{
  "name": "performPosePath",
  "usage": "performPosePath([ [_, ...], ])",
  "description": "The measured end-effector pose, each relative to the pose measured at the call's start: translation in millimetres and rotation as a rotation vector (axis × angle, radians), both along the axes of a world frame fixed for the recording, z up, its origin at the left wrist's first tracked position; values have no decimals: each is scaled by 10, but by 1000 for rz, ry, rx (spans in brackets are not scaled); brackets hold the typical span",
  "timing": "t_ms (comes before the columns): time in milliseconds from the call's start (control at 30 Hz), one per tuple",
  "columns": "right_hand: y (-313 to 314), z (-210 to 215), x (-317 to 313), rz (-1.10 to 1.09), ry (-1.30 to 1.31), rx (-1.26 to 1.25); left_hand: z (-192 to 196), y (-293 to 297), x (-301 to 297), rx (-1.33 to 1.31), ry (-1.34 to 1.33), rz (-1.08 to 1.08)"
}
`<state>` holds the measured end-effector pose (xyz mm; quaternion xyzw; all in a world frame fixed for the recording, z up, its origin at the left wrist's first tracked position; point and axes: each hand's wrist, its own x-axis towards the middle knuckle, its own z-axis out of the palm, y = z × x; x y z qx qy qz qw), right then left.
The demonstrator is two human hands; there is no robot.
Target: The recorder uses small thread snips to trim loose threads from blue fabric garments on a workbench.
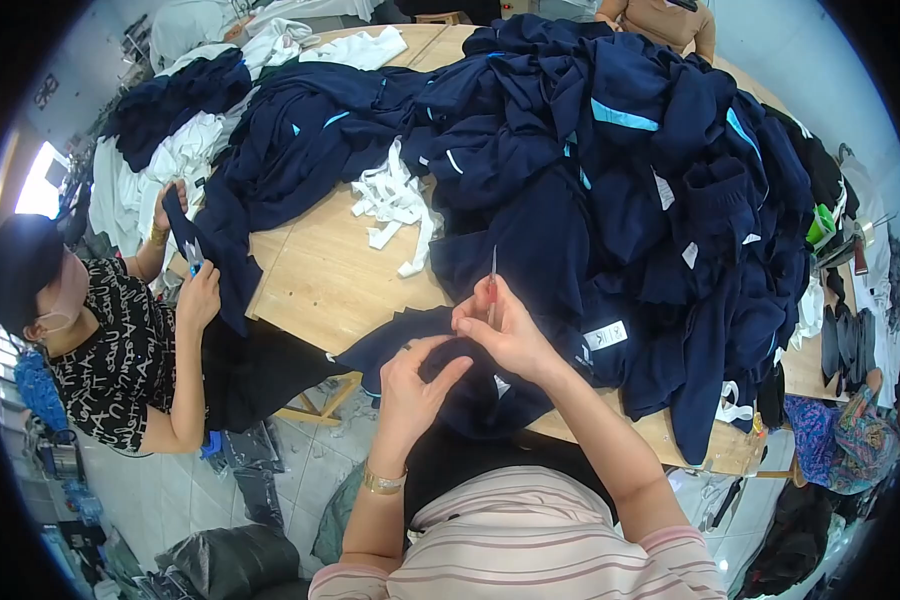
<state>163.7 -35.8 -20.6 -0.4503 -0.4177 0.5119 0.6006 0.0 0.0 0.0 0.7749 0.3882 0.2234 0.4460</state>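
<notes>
My right hand (505, 325) is closed around small thread snips (493, 268) with a reddish handle, their thin metal blade pointing away from me. Its fingertips are pinched close to the fingers of my left hand (415, 382). That hand grips a navy garment (480, 405) near the table's front edge, with dark cloth between thumb and forefinger; its other fingers are partly hidden. Part of the garment stretches left past the table edge. A white label (605, 336) lies on navy cloth just right of my right hand.
A large heap of navy garments (530, 150) with light-blue trim covers much of the wooden table (310, 265). White fabric strips (395, 200) lie left of it. On my left a co-worker (100, 330) holds scissors (195, 262) and navy cloth. Another person (660, 25) sits across.
</notes>
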Motion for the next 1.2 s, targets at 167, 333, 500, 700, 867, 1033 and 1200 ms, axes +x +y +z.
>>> performPosePath([
  [167, -26, 41, -46, 8, 102, 31, -34, -9, 97, 293, -185, 103],
  [333, -3, 90, -19, -100, -8, 127, -127, 65, 151, 348, -232, 111],
  [500, -156, 310, 201, -72, -84, -134, -282, 117, 107, 374, -264, 151],
  [700, -310, 325, 282, -3, -971, -137, -337, 122, 93, 382, -295, 203],
  [867, -265, 401, 256, 143, -1256, -158, -307, 107, 90, 414, -314, 201],
  [1033, -211, 435, 254, 225, -1358, -33, -277, 87, 70, 432, -309, 179],
  [1200, -177, 463, 248, 281, -1385, -24, -278, 83, 62, 445, -312, 174],
])
